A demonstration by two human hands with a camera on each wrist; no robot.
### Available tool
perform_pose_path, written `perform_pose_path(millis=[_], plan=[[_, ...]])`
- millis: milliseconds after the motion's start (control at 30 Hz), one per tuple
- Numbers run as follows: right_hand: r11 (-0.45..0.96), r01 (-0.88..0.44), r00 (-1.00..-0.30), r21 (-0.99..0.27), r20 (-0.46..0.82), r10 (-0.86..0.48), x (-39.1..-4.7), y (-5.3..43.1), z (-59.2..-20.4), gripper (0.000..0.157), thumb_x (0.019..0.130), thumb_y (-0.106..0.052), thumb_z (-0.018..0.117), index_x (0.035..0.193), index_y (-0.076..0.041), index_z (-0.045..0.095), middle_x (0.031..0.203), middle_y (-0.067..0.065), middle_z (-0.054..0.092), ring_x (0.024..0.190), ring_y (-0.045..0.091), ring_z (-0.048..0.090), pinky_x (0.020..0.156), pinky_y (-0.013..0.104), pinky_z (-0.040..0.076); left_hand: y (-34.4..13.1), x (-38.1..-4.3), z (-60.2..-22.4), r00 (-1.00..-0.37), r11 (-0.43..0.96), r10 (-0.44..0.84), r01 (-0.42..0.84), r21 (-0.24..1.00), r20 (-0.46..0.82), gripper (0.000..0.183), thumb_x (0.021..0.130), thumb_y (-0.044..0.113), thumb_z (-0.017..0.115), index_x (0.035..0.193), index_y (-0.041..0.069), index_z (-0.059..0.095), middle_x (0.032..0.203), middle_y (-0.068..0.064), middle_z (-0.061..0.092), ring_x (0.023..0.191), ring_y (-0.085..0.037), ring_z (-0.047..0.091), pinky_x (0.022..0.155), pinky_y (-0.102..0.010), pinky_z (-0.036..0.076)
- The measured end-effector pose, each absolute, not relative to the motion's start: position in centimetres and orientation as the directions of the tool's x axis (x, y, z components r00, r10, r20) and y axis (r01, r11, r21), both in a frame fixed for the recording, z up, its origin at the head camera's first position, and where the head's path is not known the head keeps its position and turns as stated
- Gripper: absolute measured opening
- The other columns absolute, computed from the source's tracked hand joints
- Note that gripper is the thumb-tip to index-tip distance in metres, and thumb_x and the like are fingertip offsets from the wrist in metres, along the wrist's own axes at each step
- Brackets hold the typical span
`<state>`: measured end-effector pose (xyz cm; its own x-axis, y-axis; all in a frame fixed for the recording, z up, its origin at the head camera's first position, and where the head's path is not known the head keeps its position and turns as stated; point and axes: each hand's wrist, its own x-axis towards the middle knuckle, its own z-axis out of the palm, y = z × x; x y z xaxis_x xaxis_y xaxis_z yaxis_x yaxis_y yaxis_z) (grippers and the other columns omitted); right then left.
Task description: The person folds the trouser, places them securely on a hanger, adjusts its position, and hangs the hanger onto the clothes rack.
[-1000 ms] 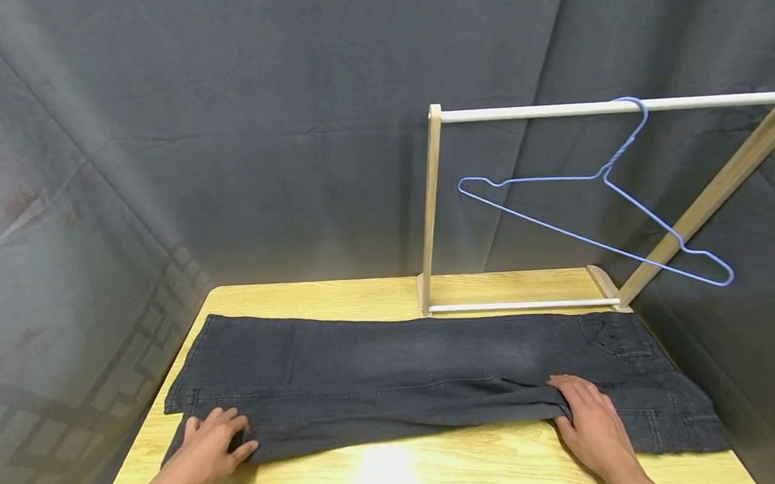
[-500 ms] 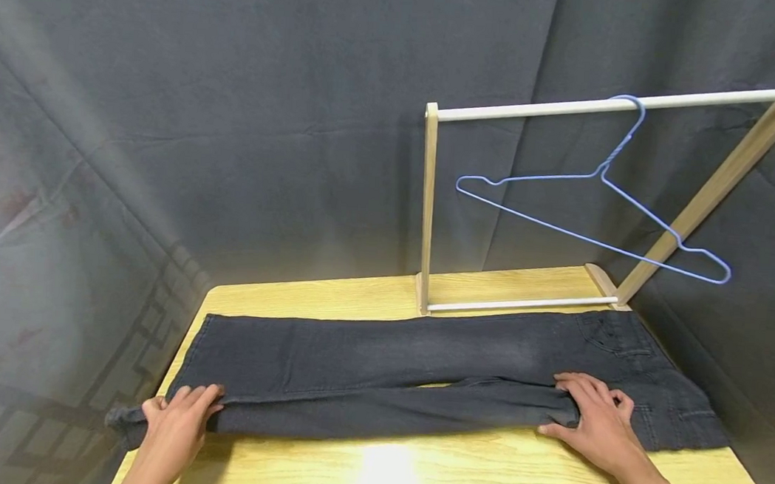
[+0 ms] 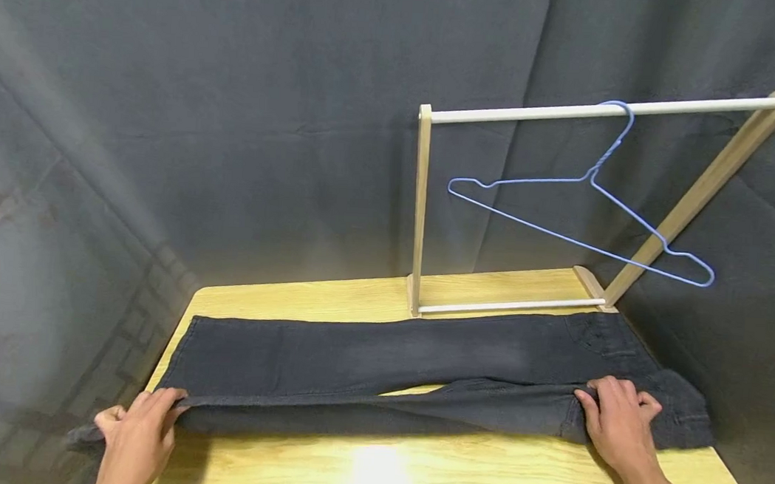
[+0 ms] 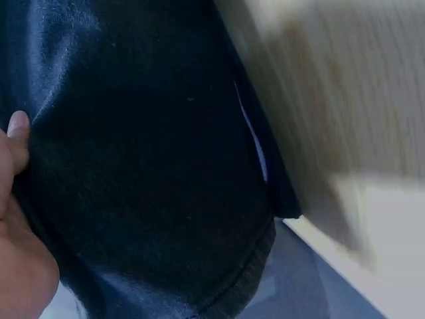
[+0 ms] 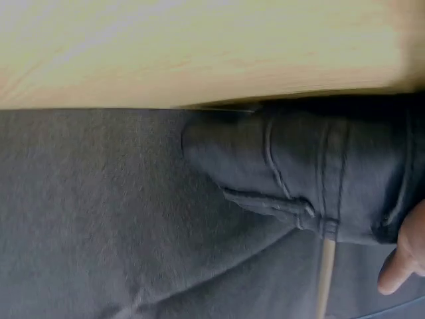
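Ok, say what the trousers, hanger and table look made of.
Trousers: likely matte denim, given the stitched seams and faded patch. Hanger: probably smooth coated wire, thin with a twisted neck. Table: wood or wood-look laminate; grain shows, and glare suggests gloss.

Light wood-grain table [image 3: 294, 467], dark jeans [image 3: 354, 351] across it, rack [image 3: 419, 214] standing behind

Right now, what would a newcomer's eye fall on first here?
Probably the blue hanger, hanging from the rack at the back right. Next, the dark jeans lying across the table. The left hand and right hand grip the near leg, well apart.
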<state>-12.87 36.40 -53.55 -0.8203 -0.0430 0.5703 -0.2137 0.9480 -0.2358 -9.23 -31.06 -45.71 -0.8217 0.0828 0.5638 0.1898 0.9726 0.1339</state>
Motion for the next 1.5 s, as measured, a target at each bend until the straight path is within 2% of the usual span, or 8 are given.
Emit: perform_pose_path(millis=[167, 233, 400, 733, 1133, 1267, 1400, 1500], plan=[[0.95, -0.207, -0.787, -0.234, 0.616, -0.019, -14.0, 36.8, -53.5, 0.022, 0.089, -0.027, 0.066, 0.085, -0.007, 0.058, 0.082, 0.013, 0.056, 0.084, 0.034, 0.042, 0.078, 0.062, 0.018, -31.0, -11.2, -47.4, -0.839, 0.981, 0.05, 0.142, 0.129, 0.541, 0.015, 0.082, 0.017, 0.072, 0.08, 0.006, 0.062, 0.07, -0.01, 0.062, 0.063, -0.029, 0.052, 0.064, -0.051, 0.02], [0.953, -0.201, -0.804, -0.227, 0.594, -0.028, -14.5, 36.8, -53.6, 0.019, 0.087, -0.025, 0.068, 0.089, -0.008, 0.06, 0.088, 0.014, 0.059, 0.09, 0.036, 0.044, 0.077, 0.062, 0.018, -30.9, -12.1, -48.3, -0.897, 0.98, 0.042, 0.123, 0.158, 0.441, 0.013, 0.079, 0.013, 0.074, 0.083, 0.008, 0.062, 0.075, -0.008, 0.061, 0.068, -0.029, 0.054, 0.066, -0.053, 0.025], [0.952, -0.153, -0.891, -0.264, 0.454, -0.017, -15.0, 36.6, -54.0, 0.012, 0.091, -0.027, 0.063, 0.093, -0.015, 0.06, 0.098, 0.015, 0.065, 0.094, 0.035, 0.051, 0.072, 0.056, 0.018, -31.1, -13.9, -50.8, -0.988, 0.967, 0.08, 0.11, 0.232, 0.133, 0.014, 0.091, 0.013, 0.061, 0.104, 0.008, 0.063, 0.107, -0.012, 0.064, 0.099, -0.036, 0.061, 0.07, -0.056, 0.043], [0.953, -0.103, -0.937, -0.286, 0.35, 0.004, -14.4, 36.9, -53.6, 0.022, 0.094, -0.033, 0.058, 0.096, -0.011, 0.062, 0.092, 0.017, 0.069, 0.083, 0.034, 0.058, 0.07, 0.049, 0.016, -31.7, -13.5, -50.9, -0.993, 0.954, 0.064, 0.032, 0.298, -0.099, 0.028, 0.096, 0.019, 0.055, 0.122, 0.009, 0.06, 0.121, -0.016, 0.064, 0.109, -0.038, 0.062, 0.082, -0.058, 0.043], [0.952, -0.102, -0.952, -0.287, 0.305, -0.01, -12.7, 37.1, -53.7, 0.022, 0.096, -0.036, 0.055, 0.084, -0.018, 0.059, 0.08, 0.005, 0.065, 0.072, 0.024, 0.055, 0.07, 0.045, 0.015, -33.5, -10.8, -49.8, -0.966, 0.937, 0.08, -0.011, 0.349, -0.246, 0.025, 0.087, 0.011, 0.066, 0.112, 0.008, 0.064, 0.123, -0.014, 0.063, 0.096, -0.031, 0.067, 0.072, -0.041, 0.052], [0.956, -0.198, -0.882, -0.214, 0.464, -0.079, -12.5, 37.4, -53.4, 0.016, 0.093, -0.028, 0.06, 0.08, -0.02, 0.055, 0.073, -0.002, 0.058, 0.068, 0.019, 0.049, 0.069, 0.044, 0.016, -34.1, -9.9, -49.3, -0.984, 0.974, 0.04, 0.0, 0.226, -0.174, 0.024, 0.082, 0.003, 0.069, 0.105, 0.007, 0.064, 0.111, -0.012, 0.066, 0.085, -0.028, 0.067, 0.065, -0.042, 0.049], [0.959, -0.249, -0.788, -0.133, 0.604, -0.121, -12.8, 37.7, -52.5, 0.014, 0.092, -0.027, 0.061, 0.084, -0.016, 0.059, 0.072, 0.0, 0.057, 0.07, 0.022, 0.048, 0.069, 0.049, 0.023, -34.0, -9.7, -48.0, -0.989, 0.994, 0.026, 0.041, 0.104, 0.148, 0.03, 0.072, -0.004, 0.072, 0.099, 0.006, 0.065, 0.094, -0.011, 0.067, 0.078, -0.03, 0.065, 0.064, -0.046, 0.04], [0.963, -0.242, -0.77, -0.121, 0.628, -0.115, -13.4, 37.7, -51.5, 0.016, 0.092, -0.028, 0.061, 0.087, -0.013, 0.06, 0.074, 0.003, 0.058, 0.073, 0.023, 0.047, 0.071, 0.052, 0.024, -33.7, -10.4, -46.9, -0.918, 0.992, 0.018, 0.065, 0.106, 0.397, 0.031, 0.066, -0.009, 0.069, 0.094, 0.005, 0.066, 0.088, -0.012, 0.066, 0.076, -0.032, 0.062, 0.066, -0.047, 0.032]])
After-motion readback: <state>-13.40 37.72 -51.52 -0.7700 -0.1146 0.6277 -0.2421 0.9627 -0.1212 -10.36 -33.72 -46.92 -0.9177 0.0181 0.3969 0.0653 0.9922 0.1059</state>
